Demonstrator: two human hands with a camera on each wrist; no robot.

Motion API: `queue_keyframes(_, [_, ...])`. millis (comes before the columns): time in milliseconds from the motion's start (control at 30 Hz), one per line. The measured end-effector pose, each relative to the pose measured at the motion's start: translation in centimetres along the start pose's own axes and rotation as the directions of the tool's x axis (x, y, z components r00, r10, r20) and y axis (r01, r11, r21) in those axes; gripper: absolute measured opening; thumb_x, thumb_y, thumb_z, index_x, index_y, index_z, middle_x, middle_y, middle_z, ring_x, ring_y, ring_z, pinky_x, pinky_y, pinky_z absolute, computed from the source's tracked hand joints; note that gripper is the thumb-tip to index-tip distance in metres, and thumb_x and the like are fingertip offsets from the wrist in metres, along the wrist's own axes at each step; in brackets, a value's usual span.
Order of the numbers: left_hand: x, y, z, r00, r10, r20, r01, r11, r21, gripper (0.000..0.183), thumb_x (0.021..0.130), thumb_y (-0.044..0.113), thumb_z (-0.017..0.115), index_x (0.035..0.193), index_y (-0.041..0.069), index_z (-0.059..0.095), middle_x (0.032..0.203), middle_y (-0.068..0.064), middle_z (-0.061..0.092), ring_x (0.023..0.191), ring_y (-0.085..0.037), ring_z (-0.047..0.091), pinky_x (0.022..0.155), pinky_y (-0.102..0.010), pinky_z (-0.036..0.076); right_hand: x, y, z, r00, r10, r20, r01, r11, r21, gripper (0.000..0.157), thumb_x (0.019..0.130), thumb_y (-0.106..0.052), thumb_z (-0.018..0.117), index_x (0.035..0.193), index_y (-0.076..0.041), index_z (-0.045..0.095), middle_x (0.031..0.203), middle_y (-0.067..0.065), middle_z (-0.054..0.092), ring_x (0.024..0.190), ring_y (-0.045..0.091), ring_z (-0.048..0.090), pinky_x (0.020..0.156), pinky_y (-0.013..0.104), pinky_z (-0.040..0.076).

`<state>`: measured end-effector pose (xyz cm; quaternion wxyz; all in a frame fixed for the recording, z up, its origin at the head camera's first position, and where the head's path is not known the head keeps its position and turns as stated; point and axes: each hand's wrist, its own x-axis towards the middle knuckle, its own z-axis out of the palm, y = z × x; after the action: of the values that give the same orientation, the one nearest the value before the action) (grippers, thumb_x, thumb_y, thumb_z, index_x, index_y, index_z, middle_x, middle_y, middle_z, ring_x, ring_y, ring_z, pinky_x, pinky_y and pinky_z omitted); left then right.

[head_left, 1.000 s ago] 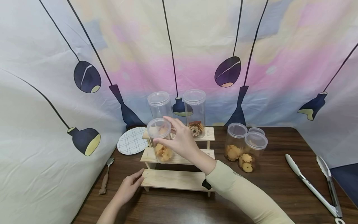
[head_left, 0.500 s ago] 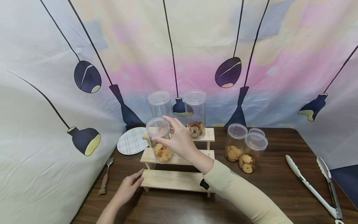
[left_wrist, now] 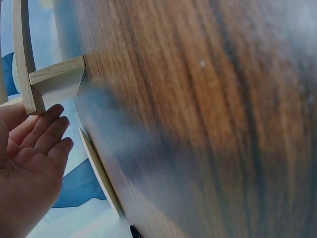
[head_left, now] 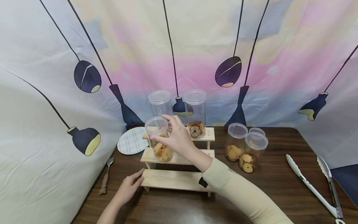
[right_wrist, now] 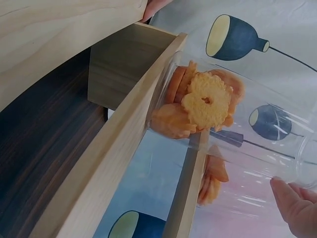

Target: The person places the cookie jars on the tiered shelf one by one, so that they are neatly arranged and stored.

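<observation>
My right hand [head_left: 179, 137] pinches a clear lidded jar [head_left: 157, 123] near its top, thumb on the near side and fingers behind. Yellow flower-shaped cookies [right_wrist: 205, 101] lie at its bottom. The jar stands at the left end of the middle step [head_left: 181, 157] of a three-step wooden rack; in the right wrist view its base is right at the board. My left hand [head_left: 128, 186] touches the left end of the lowest step [head_left: 176, 180] with its fingertips. In the left wrist view, the left hand's other fingers [left_wrist: 54, 131] lie loosely bent below the board's end.
Two taller clear jars [head_left: 195, 109] stand on the top step [head_left: 208, 134]. More cookie jars [head_left: 255, 149] stand right of the rack. Tongs [head_left: 310, 183] lie at the far right. A checked oval mat [head_left: 132, 141] and a spoon [head_left: 106, 175] lie at the left. A printed cloth [head_left: 195, 46] hangs behind.
The jar's top has shifted slightly left, together with my right hand and forearm. My left hand has stayed at the end of the lowest step.
</observation>
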<state>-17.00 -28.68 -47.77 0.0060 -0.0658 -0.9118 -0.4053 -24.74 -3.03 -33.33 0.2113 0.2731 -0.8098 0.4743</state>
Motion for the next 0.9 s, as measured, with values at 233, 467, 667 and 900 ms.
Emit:
queue_keyframes(233, [0.1, 0.0, 0.1, 1.0, 0.004, -0.005, -0.004, 1.0, 0.0, 0.044, 0.099, 0.021, 0.056, 0.136, -0.004, 0.052, 0.134, -0.019, 0.052, 0.124, -0.034, 0.048, 0.101, -0.05, 0.037, 0.1, -0.2, 0.3, 1.0, 0.031, -0.003, -0.031, 0.998, 0.047, 0.086, 0.072, -0.054, 0.079, 0.139, -0.012, 0.045, 0.12, 0.001, 0.05, 0.097, 0.013, 0.056, 0.077, 0.025, 0.051])
queue_keyframes(467, [0.1, 0.1, 0.1, 1.0, 0.003, -0.002, -0.003, 1.0, -0.003, 0.045, 0.099, 0.021, 0.057, 0.136, -0.004, 0.052, 0.134, -0.019, 0.052, 0.124, -0.034, 0.048, 0.101, -0.05, 0.038, 0.0, -0.2, 0.6, 1.0, 0.024, -0.019, -0.023, 0.997, 0.074, 0.081, 0.072, -0.049, 0.082, 0.135, -0.013, 0.046, 0.116, 0.0, 0.049, 0.101, 0.012, 0.056, 0.082, 0.024, 0.051])
queue_keyframes(667, [0.1, 0.1, 0.2, 1.0, -0.002, 0.001, 0.002, 1.0, -0.01, 0.045, 0.099, 0.021, 0.056, 0.136, -0.004, 0.051, 0.135, -0.02, 0.052, 0.124, -0.035, 0.047, 0.101, -0.05, 0.037, -0.3, -0.2, 0.2, 0.999, 0.02, -0.028, -0.019, 0.999, 0.028, 0.087, 0.071, -0.055, 0.08, 0.138, -0.014, 0.044, 0.119, 0.0, 0.049, 0.102, 0.014, 0.055, 0.08, 0.028, 0.051])
queue_keyframes(900, [0.0, 0.0, 0.1, 1.0, 0.0, -0.009, 0.0, 1.0, 0.002, 0.044, 0.099, 0.021, 0.056, 0.136, -0.004, 0.052, 0.134, -0.02, 0.053, 0.123, -0.034, 0.048, 0.1, -0.05, 0.038, -0.8, -0.5, -0.7, 1.0, 0.017, -0.023, -0.017, 0.999, -0.035, 0.093, 0.071, -0.063, 0.075, 0.143, -0.016, 0.039, 0.128, 0.003, 0.047, 0.114, 0.018, 0.05, 0.088, 0.036, 0.048])
